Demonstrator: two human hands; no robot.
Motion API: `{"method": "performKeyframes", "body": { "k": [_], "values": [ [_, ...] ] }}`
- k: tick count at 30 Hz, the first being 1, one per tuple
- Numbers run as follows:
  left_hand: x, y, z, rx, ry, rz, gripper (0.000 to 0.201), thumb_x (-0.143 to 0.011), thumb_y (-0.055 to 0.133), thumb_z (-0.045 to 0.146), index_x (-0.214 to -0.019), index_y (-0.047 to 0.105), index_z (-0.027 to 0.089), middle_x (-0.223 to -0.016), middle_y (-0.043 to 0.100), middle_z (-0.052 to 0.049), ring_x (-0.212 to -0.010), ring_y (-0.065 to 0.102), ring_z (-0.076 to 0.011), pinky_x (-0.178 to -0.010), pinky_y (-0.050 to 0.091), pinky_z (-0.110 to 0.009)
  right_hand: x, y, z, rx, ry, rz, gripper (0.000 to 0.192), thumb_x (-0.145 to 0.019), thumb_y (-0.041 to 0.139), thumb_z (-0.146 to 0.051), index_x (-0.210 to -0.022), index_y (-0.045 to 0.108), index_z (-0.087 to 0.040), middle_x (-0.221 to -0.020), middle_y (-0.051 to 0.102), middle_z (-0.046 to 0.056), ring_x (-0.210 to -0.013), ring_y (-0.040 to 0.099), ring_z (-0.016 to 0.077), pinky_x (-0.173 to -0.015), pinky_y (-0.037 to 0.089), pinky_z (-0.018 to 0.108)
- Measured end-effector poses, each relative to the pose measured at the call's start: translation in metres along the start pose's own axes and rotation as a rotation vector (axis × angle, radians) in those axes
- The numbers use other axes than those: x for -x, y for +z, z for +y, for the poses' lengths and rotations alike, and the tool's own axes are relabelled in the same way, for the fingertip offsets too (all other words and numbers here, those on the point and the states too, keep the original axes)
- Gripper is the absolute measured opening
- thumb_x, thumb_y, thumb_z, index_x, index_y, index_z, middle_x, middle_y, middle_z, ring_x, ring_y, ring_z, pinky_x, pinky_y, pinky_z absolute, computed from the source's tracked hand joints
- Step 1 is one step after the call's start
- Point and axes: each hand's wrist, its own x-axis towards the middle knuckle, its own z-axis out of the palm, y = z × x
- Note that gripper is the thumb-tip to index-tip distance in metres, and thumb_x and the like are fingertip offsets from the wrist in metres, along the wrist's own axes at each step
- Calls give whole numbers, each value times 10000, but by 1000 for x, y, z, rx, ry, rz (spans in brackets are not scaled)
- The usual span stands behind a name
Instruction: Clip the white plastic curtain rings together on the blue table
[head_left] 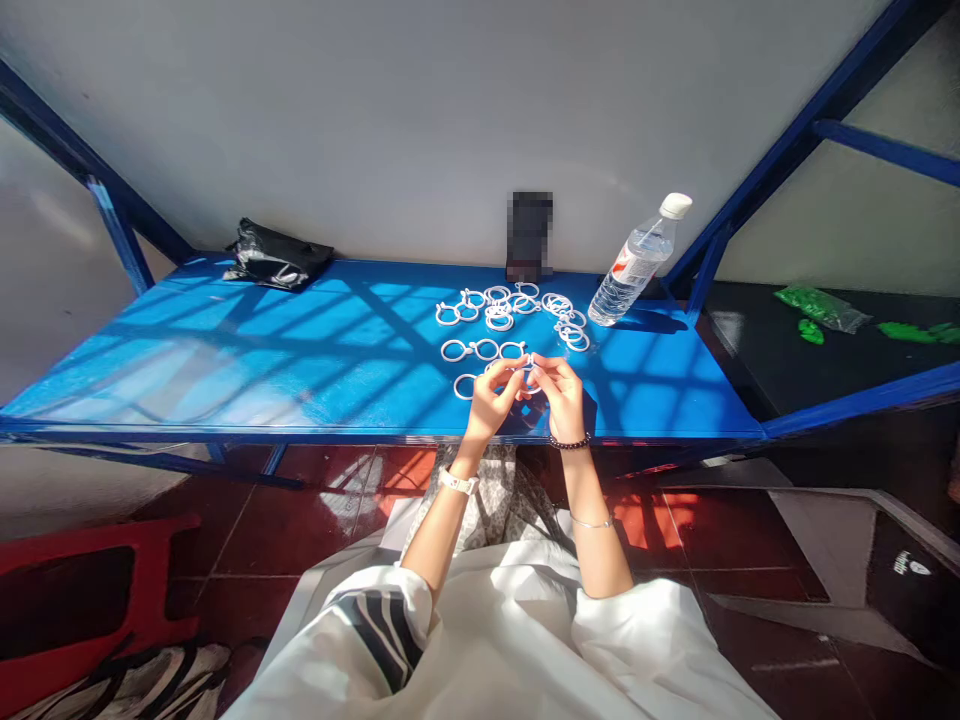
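Observation:
Near the front edge of the table, my left hand [492, 400] and my right hand [561, 396] meet with bent fingers, pinching a white curtain ring [531, 359] between them. Its small eyelet shows at the fingertips; my fingers cover much of the hoop. Just beyond and to the left lie several more rings, among them a ring with an eyelet [454, 351] and a ring beside my left hand [464, 387]. A loose cluster of the same rings [499, 318] lies farther back, partly overlapping.
The blue table [300, 350] stands against a wall within a blue metal frame. A water bottle [634, 262] leans at the back right, near a dark pixelated object [529, 235]. At the back left is a black plastic bag [276, 255]. Green items [821, 308] lie farther right.

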Motion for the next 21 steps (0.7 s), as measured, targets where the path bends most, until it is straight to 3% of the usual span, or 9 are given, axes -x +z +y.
{"method": "performKeyframes", "body": {
  "k": [7, 21],
  "values": [
    [0, -1, 4, 17, -31, 8, 307, -821, 643, 397, -988, 687, 142, -770, 716, -53, -517, 652, -133, -492, 540, -234, 1, 2, -1, -12, 14, -37, 262, -738, 743, -401, -879, 638, -208, -689, 641, -20, -613, 594, 121, -569, 511, 253],
    [1, -2, 3, 59, -40, 35, 301, -801, 669, 384, -972, 704, 140, -823, 714, -66, -523, 637, -120, -473, 545, -229, 0, 3, -2, -85, 28, -68, 251, -717, 772, -365, -852, 633, -205, -686, 650, -24, -612, 608, 119, -547, 516, 240]
  ]
}}
